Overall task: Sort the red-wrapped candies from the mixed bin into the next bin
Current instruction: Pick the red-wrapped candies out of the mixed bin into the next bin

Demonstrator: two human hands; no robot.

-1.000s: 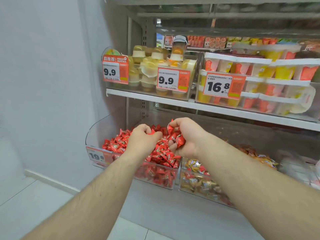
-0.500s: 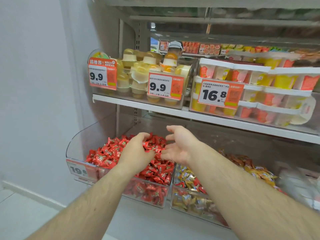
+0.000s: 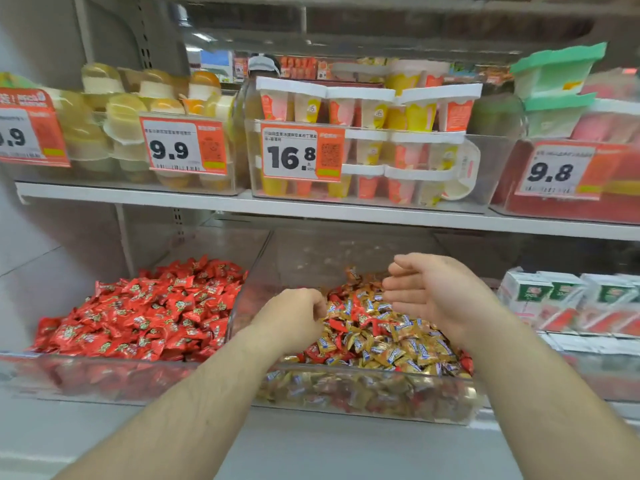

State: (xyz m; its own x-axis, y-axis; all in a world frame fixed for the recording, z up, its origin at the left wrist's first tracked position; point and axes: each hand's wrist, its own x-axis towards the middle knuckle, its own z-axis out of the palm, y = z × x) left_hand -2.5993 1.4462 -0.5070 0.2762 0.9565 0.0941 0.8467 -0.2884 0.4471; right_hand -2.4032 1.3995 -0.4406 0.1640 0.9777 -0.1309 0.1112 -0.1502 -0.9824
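- Hovering over the mixed bin (image 3: pixel 450 400), the left hand (image 3: pixel 294 317) has its fingers curled down toward the candies; whether it pinches one cannot be told.
- Beside it, the right hand (image 3: pixel 426 292) is above the same bin, fingers straight and relaxed, palm turned left, holding nothing.
- Red-wrapped candies (image 3: pixel 337 325) lie scattered among gold-wrapped candies (image 3: pixel 398 344) in the mixed bin.
- To the left, touching it, the next bin (image 3: pixel 69 372) is heaped with red candies (image 3: pixel 145 313).
- On the shelf (image 3: pixel 311 211) above, cups stand behind price tags (image 3: pixel 301 154).
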